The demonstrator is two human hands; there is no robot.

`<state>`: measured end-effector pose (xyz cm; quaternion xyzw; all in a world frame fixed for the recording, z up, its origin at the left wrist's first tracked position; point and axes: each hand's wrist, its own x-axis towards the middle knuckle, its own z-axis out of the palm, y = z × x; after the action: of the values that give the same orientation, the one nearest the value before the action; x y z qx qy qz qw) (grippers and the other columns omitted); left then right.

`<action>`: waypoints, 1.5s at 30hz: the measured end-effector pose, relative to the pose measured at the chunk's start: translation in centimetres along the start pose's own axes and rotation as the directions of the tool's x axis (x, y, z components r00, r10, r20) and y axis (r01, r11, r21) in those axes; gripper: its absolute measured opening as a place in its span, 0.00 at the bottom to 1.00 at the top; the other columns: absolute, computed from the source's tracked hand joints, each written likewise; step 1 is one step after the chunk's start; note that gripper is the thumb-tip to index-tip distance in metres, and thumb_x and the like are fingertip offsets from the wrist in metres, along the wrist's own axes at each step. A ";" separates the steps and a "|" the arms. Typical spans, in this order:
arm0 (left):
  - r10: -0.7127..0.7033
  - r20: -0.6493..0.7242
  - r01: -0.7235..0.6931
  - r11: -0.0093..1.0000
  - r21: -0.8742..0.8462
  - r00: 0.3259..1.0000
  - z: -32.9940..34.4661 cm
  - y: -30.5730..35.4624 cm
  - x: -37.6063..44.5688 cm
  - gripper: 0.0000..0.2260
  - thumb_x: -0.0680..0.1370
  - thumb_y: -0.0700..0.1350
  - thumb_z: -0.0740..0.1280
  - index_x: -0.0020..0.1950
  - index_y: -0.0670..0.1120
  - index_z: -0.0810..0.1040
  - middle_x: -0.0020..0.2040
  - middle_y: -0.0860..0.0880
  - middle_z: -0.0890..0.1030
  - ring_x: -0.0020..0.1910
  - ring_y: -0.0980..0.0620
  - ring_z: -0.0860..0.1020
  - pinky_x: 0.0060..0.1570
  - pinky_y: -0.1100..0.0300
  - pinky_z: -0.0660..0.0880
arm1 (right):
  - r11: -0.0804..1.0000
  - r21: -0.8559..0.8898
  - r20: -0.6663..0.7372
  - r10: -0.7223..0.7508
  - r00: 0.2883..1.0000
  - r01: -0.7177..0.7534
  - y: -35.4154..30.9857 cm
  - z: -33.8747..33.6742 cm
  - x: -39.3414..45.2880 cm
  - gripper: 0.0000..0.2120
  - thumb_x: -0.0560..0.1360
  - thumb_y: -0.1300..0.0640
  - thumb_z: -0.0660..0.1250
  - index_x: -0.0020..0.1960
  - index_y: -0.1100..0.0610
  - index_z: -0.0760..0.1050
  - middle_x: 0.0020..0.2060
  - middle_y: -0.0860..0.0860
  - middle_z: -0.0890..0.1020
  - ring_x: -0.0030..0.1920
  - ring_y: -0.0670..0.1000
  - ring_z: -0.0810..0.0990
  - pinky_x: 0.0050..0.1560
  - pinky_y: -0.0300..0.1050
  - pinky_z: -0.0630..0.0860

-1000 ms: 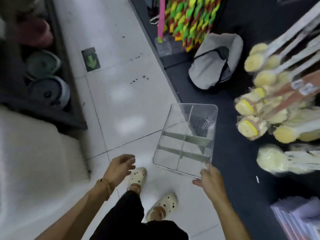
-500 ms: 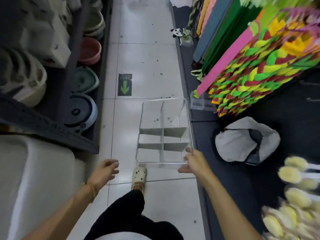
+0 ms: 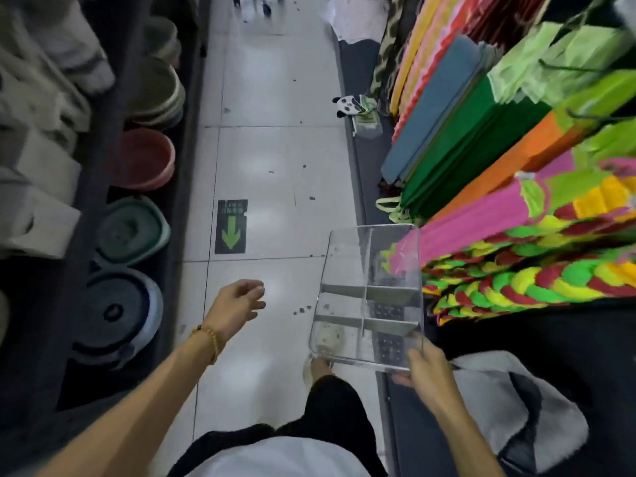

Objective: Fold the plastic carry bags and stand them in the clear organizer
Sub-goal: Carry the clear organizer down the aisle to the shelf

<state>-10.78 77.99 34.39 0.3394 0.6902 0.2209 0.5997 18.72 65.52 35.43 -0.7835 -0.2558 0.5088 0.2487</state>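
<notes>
A clear organizer (image 3: 347, 270) with several divided compartments hangs in the air over the aisle floor, empty. My right hand (image 3: 428, 373) grips its near right corner, thumb on the rim. My left hand (image 3: 234, 309) hangs free to the left of it, fingers loosely curled and holding nothing; a bead bracelet sits on that wrist. Stacks of coloured carry bags (image 3: 481, 187) in green, blue, orange, pink and mixed stripes lie on the right-hand shelf, just beyond the organizer's far right edge.
A tiled aisle floor (image 3: 275, 160) with a green arrow sticker (image 3: 231, 227) runs ahead. Dark shelving on the left holds plastic basins (image 3: 144, 160). A grey fabric bag (image 3: 537, 418) lies at the lower right. A panda toy (image 3: 347, 105) sits further up the aisle.
The view swung up the aisle as I walked forward. The organizer moved right, now beside the striped bags. The grey bag dropped to the lower right. My left hand rose slightly.
</notes>
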 end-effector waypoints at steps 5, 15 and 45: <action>-0.086 -0.128 0.078 0.994 -0.071 0.988 -1.2 6.9 6.2 0.07 0.80 0.41 0.63 0.56 0.43 0.77 0.50 0.46 0.80 0.49 0.47 0.81 0.49 0.56 0.76 | 0.996 -0.071 0.101 -0.049 0.994 0.056 -13.6 1.7 12.2 0.12 0.77 0.65 0.55 0.48 0.54 0.76 0.40 0.55 0.77 0.37 0.53 0.79 0.36 0.45 0.82; -0.208 -0.260 0.143 0.958 -0.251 0.943 -6.1 20.2 25.2 0.07 0.79 0.39 0.64 0.56 0.40 0.76 0.50 0.43 0.80 0.48 0.45 0.79 0.51 0.53 0.75 | 0.955 -0.227 0.302 -0.118 0.946 0.191 -41.6 10.5 35.2 0.17 0.74 0.63 0.54 0.60 0.50 0.68 0.43 0.49 0.78 0.38 0.59 0.85 0.52 0.58 0.79; -0.225 -0.263 0.164 0.959 -0.233 0.938 -12.5 88.1 96.0 0.10 0.80 0.38 0.62 0.59 0.37 0.75 0.52 0.41 0.78 0.48 0.44 0.78 0.48 0.53 0.74 | 0.965 -0.215 0.284 -0.088 0.955 0.153 -113.8 20.3 98.8 0.12 0.75 0.60 0.53 0.51 0.48 0.72 0.44 0.51 0.79 0.38 0.56 0.85 0.51 0.58 0.80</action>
<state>-9.90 208.83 34.32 0.1692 0.7732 0.2777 0.5444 17.89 217.63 35.94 -0.7128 -0.3932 0.5617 0.1478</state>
